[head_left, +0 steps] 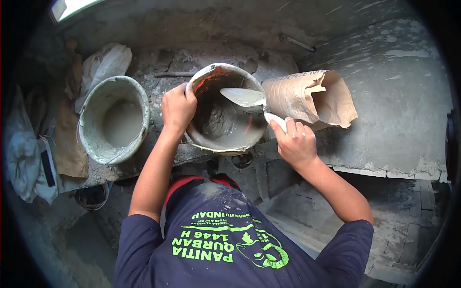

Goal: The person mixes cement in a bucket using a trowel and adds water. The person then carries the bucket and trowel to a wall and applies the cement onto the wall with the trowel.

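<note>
My left hand (178, 107) grips the left rim of a bucket (249, 137) that leans toward me. Wet grey cement (218, 120) lies at its bottom, and reddish marks show on the inner wall. In my right hand (295, 142) is the pale handle of a trowel (242, 97), fingers wrapped round it. The trowel's blade reaches over the bucket's mouth, smeared with grey. Just right of the bucket, an opened brown paper cement bag (293, 96) lies on its side, its torn mouth facing right.
A second bucket (141, 137) with grey contents stands at left on the ledge. Crumpled sacks (105, 62) lie behind and beside it. A stick (174, 74) rests behind the buckets. At right is a grey cement slab (384, 129) with a rough front edge.
</note>
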`<state>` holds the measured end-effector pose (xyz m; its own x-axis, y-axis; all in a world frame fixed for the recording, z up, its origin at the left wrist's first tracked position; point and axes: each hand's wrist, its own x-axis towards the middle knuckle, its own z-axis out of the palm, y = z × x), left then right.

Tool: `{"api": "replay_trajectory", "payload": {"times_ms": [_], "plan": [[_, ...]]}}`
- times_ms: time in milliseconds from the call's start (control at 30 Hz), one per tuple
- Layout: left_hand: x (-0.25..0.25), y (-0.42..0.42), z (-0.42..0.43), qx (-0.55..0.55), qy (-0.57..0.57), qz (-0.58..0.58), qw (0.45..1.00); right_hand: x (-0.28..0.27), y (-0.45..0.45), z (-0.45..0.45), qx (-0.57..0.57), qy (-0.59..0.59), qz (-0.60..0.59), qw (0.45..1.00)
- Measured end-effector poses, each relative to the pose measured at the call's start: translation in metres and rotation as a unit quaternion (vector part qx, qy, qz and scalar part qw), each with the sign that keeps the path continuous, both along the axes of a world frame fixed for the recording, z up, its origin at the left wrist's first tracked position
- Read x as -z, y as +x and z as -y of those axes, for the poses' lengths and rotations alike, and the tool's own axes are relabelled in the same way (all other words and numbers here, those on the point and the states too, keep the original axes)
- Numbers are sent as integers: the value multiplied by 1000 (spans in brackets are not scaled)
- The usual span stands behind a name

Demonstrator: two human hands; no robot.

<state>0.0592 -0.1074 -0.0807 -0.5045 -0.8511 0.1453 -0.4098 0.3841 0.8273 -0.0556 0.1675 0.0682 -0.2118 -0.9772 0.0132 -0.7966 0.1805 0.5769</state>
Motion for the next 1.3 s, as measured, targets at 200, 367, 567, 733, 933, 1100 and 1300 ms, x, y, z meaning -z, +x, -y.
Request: {"api": "replay_trajectory", "payload": {"times_ms": [200,367,567,733,933,1100,1300], "plan": [[0,-1,-2,4,7,18,1000,-10,-31,-17,127,5,160,979],[-4,-1,-8,-57,-3,-41,998,12,-75,-65,151,-160,659,720],[-32,44,-35,-186,-133,-175,958,65,-64,-109,212,-265,831,441],[-9,141,-59,-432,-200,-149,867,91,-46,-126,171,-368,842,354],[14,224,-20,-493,-66,-24,867,96,-52,-117,179,-349,835,387],[-6,239,62,-408,10,201,890,96,-37,-99,164,-348,832,401],[-19,226,96,-370,-19,347,861,109,-3,-89,145,-373,825,398]]}}
